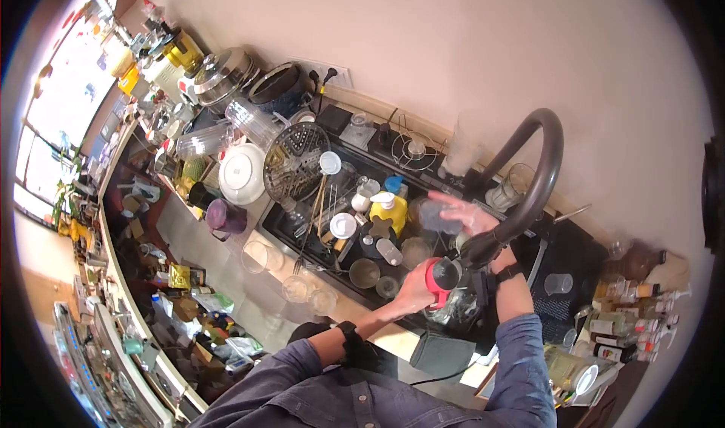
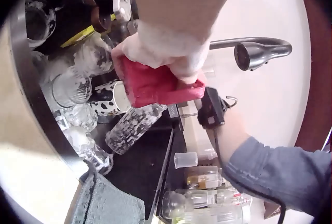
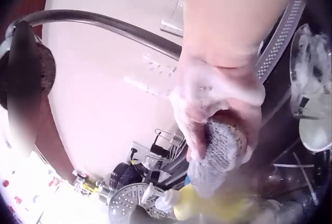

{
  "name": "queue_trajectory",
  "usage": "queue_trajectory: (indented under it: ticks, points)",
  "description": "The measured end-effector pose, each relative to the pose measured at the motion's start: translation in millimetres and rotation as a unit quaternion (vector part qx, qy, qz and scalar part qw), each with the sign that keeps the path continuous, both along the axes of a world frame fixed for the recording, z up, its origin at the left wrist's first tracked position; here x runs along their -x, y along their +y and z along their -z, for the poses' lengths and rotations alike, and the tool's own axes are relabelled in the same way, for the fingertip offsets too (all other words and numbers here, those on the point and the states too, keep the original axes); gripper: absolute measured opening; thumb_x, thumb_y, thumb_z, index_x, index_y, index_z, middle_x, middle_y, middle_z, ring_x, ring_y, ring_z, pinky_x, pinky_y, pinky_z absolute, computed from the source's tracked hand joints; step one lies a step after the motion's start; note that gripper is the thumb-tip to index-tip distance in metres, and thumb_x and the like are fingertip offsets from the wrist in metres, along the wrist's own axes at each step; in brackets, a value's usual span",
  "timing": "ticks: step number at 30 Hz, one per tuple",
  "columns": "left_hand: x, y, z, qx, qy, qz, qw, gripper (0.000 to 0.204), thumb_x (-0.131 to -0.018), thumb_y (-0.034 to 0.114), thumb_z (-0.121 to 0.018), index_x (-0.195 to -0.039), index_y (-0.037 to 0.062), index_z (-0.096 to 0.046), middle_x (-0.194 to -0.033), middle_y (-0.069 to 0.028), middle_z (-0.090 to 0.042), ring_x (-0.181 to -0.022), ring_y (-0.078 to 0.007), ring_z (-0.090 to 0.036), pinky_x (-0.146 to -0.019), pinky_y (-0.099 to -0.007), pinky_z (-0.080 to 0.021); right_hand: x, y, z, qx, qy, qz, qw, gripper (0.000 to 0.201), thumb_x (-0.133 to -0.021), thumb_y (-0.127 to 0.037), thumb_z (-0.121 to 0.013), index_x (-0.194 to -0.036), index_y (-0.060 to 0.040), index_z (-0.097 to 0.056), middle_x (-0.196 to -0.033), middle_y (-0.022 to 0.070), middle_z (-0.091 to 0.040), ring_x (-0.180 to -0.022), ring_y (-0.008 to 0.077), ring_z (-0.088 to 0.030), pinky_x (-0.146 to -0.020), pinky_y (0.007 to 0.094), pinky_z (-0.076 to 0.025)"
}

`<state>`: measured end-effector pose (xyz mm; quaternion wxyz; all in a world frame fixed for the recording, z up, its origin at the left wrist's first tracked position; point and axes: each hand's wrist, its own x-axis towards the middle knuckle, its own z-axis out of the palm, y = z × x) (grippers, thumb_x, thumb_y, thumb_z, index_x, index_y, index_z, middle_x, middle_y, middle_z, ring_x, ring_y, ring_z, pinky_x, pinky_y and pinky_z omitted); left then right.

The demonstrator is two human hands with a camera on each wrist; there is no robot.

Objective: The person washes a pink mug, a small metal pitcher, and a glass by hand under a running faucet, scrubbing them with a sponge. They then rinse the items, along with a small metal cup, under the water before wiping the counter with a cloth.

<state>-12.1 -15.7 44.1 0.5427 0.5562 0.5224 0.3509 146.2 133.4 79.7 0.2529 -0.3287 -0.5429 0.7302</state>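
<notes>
My left hand grips a red mug over the sink, its fingers wrapped round the mug; foam covers that hand in the left wrist view. The mug's handle loop sticks out to one side. My right hand, also foamy, is just beyond the mug, beside the tap head. In the right wrist view its fingers curl round a grey textured sponge with a tan side, wet with suds. Below the mug lie a spotted cup and a foam-streaked clear glass.
A dark curved tap arches over the sink. Several glasses, a yellow pump bottle and utensils crowd the basin. A perforated steel disc and a white plate stand to the left. A grey cloth hangs at the front edge.
</notes>
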Motion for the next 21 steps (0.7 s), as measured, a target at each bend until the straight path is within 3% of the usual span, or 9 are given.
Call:
queue_trajectory:
  ticks: [3, 4, 6, 8, 11, 16, 17, 19, 21]
  points:
    - [8.4, 3.7, -6.0, 0.105, 0.139, 0.081, 0.982, 0.066, -0.063, 0.025, -0.077, -0.119, 0.0050, -0.047, -0.104, -0.0119, -0.061, -0.096, -0.0217, -0.060, -0.081, -0.0327, -0.048, -22.7, -5.2, 53.4, 0.033, -0.049, -0.071, 0.996, 0.046, -0.081, -0.015, -0.060, -0.123, -0.0037, -0.047, -0.124, 0.0076, -0.049, -0.112, 0.0151, -0.046, -0.094, 0.0286, -0.037]
    - [11.7, 1.6, -2.0, 0.185, 0.017, 0.086, 0.979, 0.065, -0.063, 0.027, -0.078, -0.118, 0.0071, -0.048, -0.102, -0.0110, -0.061, -0.095, -0.0222, -0.060, -0.080, -0.0343, -0.048, -32.3, -12.4, 59.0, -0.015, -0.072, -0.051, 0.996, 0.046, -0.081, -0.014, -0.061, -0.123, -0.0035, -0.046, -0.122, 0.0074, -0.050, -0.111, 0.0151, -0.047, -0.094, 0.0287, -0.037]
    - [18.5, -2.8, 21.4, 0.339, -0.223, 0.094, 0.909, 0.063, -0.064, 0.031, -0.078, -0.116, 0.0114, -0.049, -0.098, -0.0091, -0.062, -0.093, -0.0231, -0.061, -0.078, -0.0373, -0.050, -55.1, -36.7, 71.0, -0.107, -0.118, -0.010, 0.987, 0.047, -0.080, -0.012, -0.062, -0.123, -0.0031, -0.045, -0.119, 0.0068, -0.052, -0.109, 0.0151, -0.048, -0.094, 0.0289, -0.038]
    - [17.7, 0.8, 22.0, 0.544, -0.251, 0.033, 0.800, 0.059, -0.068, 0.038, -0.075, -0.115, 0.0131, -0.050, -0.104, -0.0074, -0.059, -0.089, -0.0241, -0.060, -0.072, -0.0464, -0.052, -74.9, -71.5, 85.1, -0.152, -0.168, 0.113, 0.968, 0.049, -0.078, -0.008, -0.059, -0.125, -0.0037, -0.042, -0.113, 0.0097, -0.055, -0.101, 0.0157, -0.052, -0.090, 0.0284, -0.040]
    - [15.5, 2.8, 18.3, 0.616, -0.359, 0.017, 0.701, 0.059, -0.070, 0.039, -0.073, -0.116, 0.0118, -0.049, -0.107, -0.0088, -0.057, -0.092, -0.0263, -0.059, -0.076, -0.0504, -0.051, -84.1, -115.6, 69.3, -0.141, -0.272, 0.243, 0.920, 0.049, -0.077, -0.006, -0.059, -0.122, -0.0042, -0.040, -0.101, 0.0158, -0.059, -0.091, 0.0198, -0.057, -0.083, 0.0291, -0.043]
    - [19.2, -7.3, 27.3, 0.530, -0.367, 0.083, 0.760, 0.059, -0.065, 0.032, -0.078, -0.114, 0.0099, -0.052, -0.108, -0.0108, -0.058, -0.096, -0.0258, -0.059, -0.080, -0.0483, -0.051, -50.0, -170.5, -16.0, -0.195, -0.337, 0.352, 0.851, 0.037, -0.075, -0.005, -0.062, -0.108, -0.0028, -0.046, -0.088, 0.0156, -0.061, -0.078, 0.0249, -0.060, -0.073, 0.0308, -0.046]
    - [15.3, -6.1, 23.5, 0.531, -0.286, 0.080, 0.793, 0.058, -0.063, 0.020, -0.077, -0.115, 0.0077, -0.053, -0.106, -0.0098, -0.061, -0.097, -0.0235, -0.060, -0.083, -0.0404, -0.050, -46.9, -177.6, -18.7, -0.213, -0.353, 0.361, 0.836, 0.035, -0.075, -0.005, -0.062, -0.107, -0.0024, -0.046, -0.087, 0.0163, -0.061, -0.077, 0.0267, -0.060, -0.072, 0.0312, -0.046]
    - [16.3, -4.6, -18.8, 0.298, -0.106, 0.161, 0.935, 0.060, -0.061, 0.013, -0.073, -0.117, 0.0063, -0.051, -0.102, -0.0105, -0.063, -0.097, -0.0241, -0.060, -0.084, -0.0365, -0.049, -35.2, -192.0, -24.9, -0.220, -0.359, 0.397, 0.816, 0.028, -0.075, -0.004, -0.063, -0.099, -0.0010, -0.050, -0.084, 0.0188, -0.059, -0.077, 0.0338, -0.059, -0.071, 0.0323, -0.046]
    - [19.2, -9.7, -26.0, 0.024, 0.091, 0.170, 0.981, 0.066, -0.055, 0.009, -0.074, -0.116, 0.0032, -0.049, -0.104, -0.0145, -0.060, -0.094, -0.0277, -0.060, -0.085, -0.0342, -0.046, -20.8, -206.6, -46.2, -0.214, -0.371, 0.405, 0.808, 0.023, -0.075, -0.004, -0.062, -0.095, -0.0001, -0.051, -0.084, 0.0186, -0.059, -0.078, 0.0335, -0.059, -0.071, 0.0324, -0.046]
